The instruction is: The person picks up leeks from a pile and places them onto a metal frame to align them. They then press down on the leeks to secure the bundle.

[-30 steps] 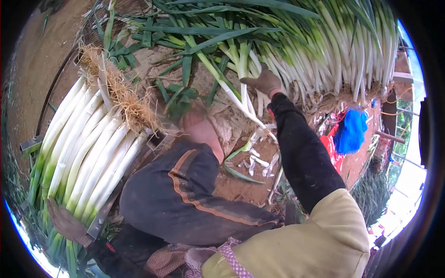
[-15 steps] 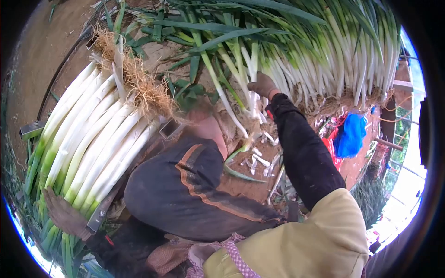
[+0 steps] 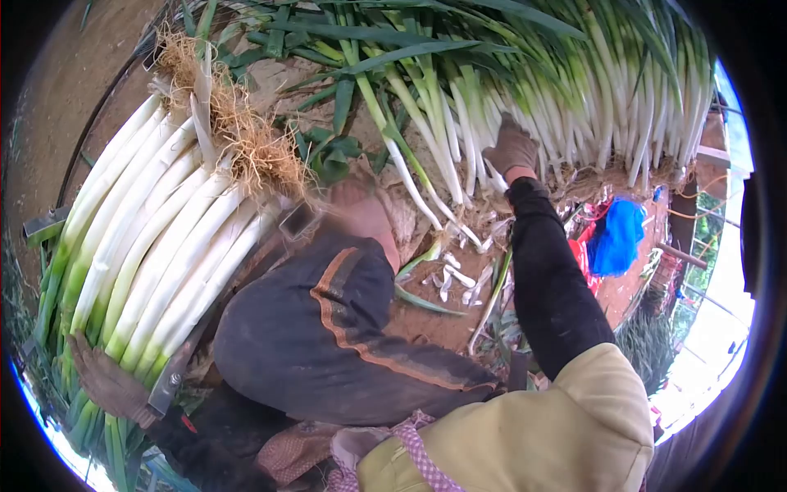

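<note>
A thick bundle of long green onions [image 3: 164,238] lies slanted at the left, with white shafts and bushy brown roots [image 3: 254,156] toward the top. My left hand [image 3: 115,385], gloved, rests across the green part of this bundle, its fingers laid over the stalks. Farther up, my right hand [image 3: 510,150], also gloved, reaches into a wide row of green onions [image 3: 607,115]. Its fingers curl among the white stalks and are partly hidden; a white stalk end shows just below the hand.
Metal bars [image 3: 170,385] flank the bundle. My bent knee [image 3: 303,320] is between bundle and row. Peeled scraps [image 3: 459,279] and cut leaves [image 3: 336,156] litter the soil. A blue bag [image 3: 616,238] is at the right, near a plastic wall.
My right hand has moved right along the row, away from the stalks at its near end, some of which have shifted. My left hand stays on the bundle.
</note>
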### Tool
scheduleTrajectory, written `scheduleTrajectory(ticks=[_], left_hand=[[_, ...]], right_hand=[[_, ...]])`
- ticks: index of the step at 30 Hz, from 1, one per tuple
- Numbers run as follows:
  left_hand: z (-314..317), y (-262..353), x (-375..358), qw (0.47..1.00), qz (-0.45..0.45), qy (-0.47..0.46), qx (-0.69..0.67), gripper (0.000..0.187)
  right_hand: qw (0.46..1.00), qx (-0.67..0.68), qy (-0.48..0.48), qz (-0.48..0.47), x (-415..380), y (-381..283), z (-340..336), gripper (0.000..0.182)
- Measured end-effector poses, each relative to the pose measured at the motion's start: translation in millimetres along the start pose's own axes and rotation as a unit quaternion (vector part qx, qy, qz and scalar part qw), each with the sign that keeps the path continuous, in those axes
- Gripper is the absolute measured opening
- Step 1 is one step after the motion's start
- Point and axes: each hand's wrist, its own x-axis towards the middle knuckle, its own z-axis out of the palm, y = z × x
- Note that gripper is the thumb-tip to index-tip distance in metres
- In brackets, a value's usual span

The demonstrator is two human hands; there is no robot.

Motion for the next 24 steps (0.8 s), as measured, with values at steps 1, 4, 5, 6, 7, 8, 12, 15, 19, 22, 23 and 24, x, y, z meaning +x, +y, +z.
scheduleTrajectory(ticks=[1,4,5,6,7,8,12,15,19,22,23,24], left_hand=[[-0.2,-0.7,0.2,1.000,0.004,0.002,0.002,0.047],[0.9,-1.8,0.7,1.000,0.014,0.006,-0.003,0.047],[2.4,-2.4,0.7,1.000,0.014,0.007,-0.010,0.047],[0.9,-2.7,1.9,1.000,0.014,0.008,-0.014,0.047],[-0.8,-2.8,1.8,1.000,0.016,0.010,-0.009,0.047],[-2.2,-1.2,1.1,1.000,0.019,0.011,-0.003,0.047],[-2.2,4.2,1.0,1.000,0.010,0.016,-0.017,0.046],[-1.4,2.3,0.6,0.999,0.021,0.024,-0.004,0.046],[1.8,4.4,3.5,0.998,0.026,0.032,-0.045,0.046],[-3.1,5.9,3.8,0.999,0.022,0.030,-0.039,0.046],[0.6,0.1,3.2,0.998,0.027,0.028,-0.045,0.046],[0.4,-1.8,3.1,0.998,0.031,0.025,-0.049,0.047]], right_hand=[[0.997,-0.047,0.058,-0.034,-3.1,-14.5,-3.1,0.061],[0.981,0.153,0.035,-0.118,-9.9,-67.0,5.1,0.043],[0.975,0.183,0.018,-0.129,-13.1,-86.7,6.5,0.042],[0.981,0.167,0.008,-0.100,-12.8,-102.6,7.7,0.041],[0.986,0.153,-0.004,-0.073,-13.2,-114.1,8.0,0.039],[0.988,0.149,-0.012,-0.033,-10.9,-115.7,14.3,0.039],[0.989,0.088,-0.111,0.036,10.2,-88.0,35.4,0.038],[0.992,0.049,-0.111,0.025,17.7,-65.3,12.8,0.032],[0.988,0.156,-0.008,0.002,20.1,-31.1,-8.8,0.025],[0.961,0.270,-0.042,-0.052,6.1,-65.6,-2.6,0.026],[0.956,0.280,-0.057,-0.067,-0.4,-81.1,3.9,0.028],[0.965,0.246,-0.074,-0.058,-5.8,-95.9,9.3,0.031]])
